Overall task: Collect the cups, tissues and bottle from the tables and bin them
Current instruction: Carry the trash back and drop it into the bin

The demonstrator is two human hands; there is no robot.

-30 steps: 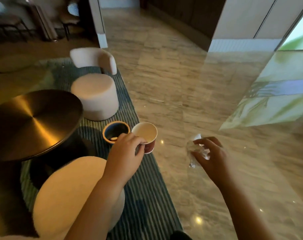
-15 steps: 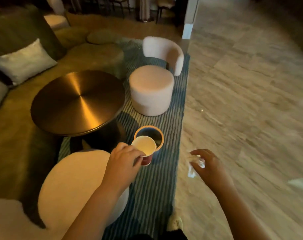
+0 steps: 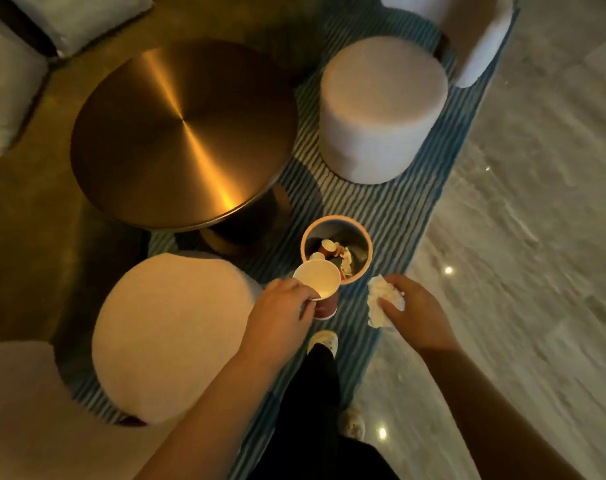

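Note:
My left hand (image 3: 279, 308) grips a red paper cup (image 3: 318, 284) with a white inside, upright, at the near rim of a small round bin (image 3: 363, 237) with an orange rim. The bin stands on the striped rug and holds another red cup (image 3: 327, 248) and crumpled tissue (image 3: 346, 263). My right hand (image 3: 414, 311) clutches a crumpled white tissue (image 3: 381, 303) just right of the bin, level with the cup.
A round brass table (image 3: 183, 133) stands beyond the bin to the left. White round stools sit near left (image 3: 170, 337) and far right (image 3: 381, 105). The striped blue rug (image 3: 398, 209) borders a marble floor (image 3: 519, 237) on the right. My legs and shoes (image 3: 324, 341) are below.
The view has tilted down and closer over the bin, showing its contents. Both hands have come nearer the bin, still holding the cup and the tissue.

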